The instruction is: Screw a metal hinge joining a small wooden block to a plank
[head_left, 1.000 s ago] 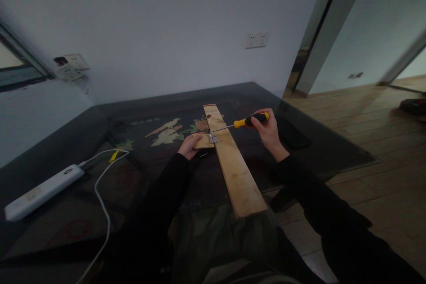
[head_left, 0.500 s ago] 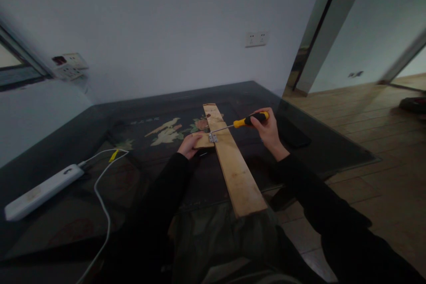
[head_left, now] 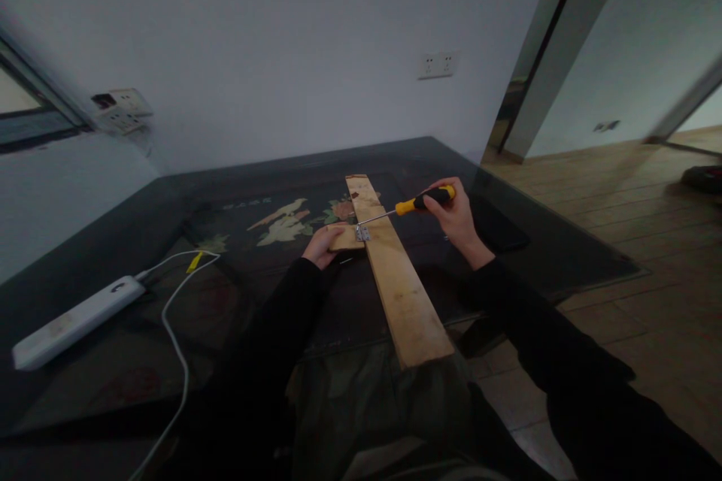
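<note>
My right hand (head_left: pixel 454 222) grips the yellow and black handle of a screwdriver (head_left: pixel 423 201). Its thin shaft slants down to the left, with the tip at a small metal hinge (head_left: pixel 362 234). The hinge lies across the seam between a short wooden block (head_left: pixel 345 238) and a long wooden plank (head_left: pixel 398 270). Closed around the left end of the block is my left hand (head_left: pixel 321 246). The plank runs from mid-table past the near edge, over my lap. Any screw under the tip is too small to make out.
A dark table (head_left: pixel 282 174) with a painted bird-and-flower picture bears the work. To the left lies a white power strip (head_left: pixel 79 323) with a pale cable (head_left: pixel 179 346). A dark flat object (head_left: pixel 502 229) rests right of my right hand. Wall sockets (head_left: pixel 437 65) are behind.
The whole view has shifted very slightly. Both hands, the screwdriver and the wood keep nearly the same places relative to each other.
</note>
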The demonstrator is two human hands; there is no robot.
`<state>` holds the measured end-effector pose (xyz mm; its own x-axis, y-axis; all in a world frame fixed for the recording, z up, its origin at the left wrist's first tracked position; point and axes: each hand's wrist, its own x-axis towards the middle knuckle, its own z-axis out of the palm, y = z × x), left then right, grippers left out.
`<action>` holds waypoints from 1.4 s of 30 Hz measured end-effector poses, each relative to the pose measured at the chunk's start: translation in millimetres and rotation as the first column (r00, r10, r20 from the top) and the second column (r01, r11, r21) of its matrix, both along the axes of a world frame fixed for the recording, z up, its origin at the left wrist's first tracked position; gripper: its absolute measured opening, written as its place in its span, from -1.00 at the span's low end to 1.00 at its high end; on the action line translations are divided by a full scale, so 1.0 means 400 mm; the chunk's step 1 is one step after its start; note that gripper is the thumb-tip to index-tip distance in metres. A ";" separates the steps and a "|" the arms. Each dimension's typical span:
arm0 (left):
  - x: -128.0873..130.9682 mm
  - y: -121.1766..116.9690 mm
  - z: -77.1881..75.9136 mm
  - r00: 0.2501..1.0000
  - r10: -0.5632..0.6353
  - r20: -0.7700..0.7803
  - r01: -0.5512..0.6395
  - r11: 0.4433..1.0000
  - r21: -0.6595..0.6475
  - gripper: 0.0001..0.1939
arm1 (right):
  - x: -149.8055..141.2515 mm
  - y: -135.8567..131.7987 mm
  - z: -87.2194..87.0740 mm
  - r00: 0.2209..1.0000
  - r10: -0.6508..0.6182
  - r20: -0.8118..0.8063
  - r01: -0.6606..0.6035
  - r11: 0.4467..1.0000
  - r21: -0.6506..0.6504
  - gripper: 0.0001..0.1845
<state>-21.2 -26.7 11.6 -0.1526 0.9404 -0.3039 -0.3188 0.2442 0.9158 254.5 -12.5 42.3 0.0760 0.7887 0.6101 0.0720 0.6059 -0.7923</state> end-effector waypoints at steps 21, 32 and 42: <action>-0.011 -0.014 0.024 0.999 0.015 0.037 -0.014 1.000 -0.027 -0.73 | -0.110 0.079 0.272 0.801 0.306 0.514 -0.346 0.938 -0.018 -0.60; -0.019 -0.013 0.014 0.999 -0.003 0.036 0.003 1.000 -0.018 -0.76 | -0.183 0.111 0.317 0.792 0.423 0.440 -0.397 0.905 -0.155 -0.55; -0.025 -0.014 0.008 0.999 0.008 0.048 -0.008 1.000 -0.006 -0.74 | -0.193 0.157 0.347 0.743 0.523 0.418 -0.486 0.851 -0.202 -0.61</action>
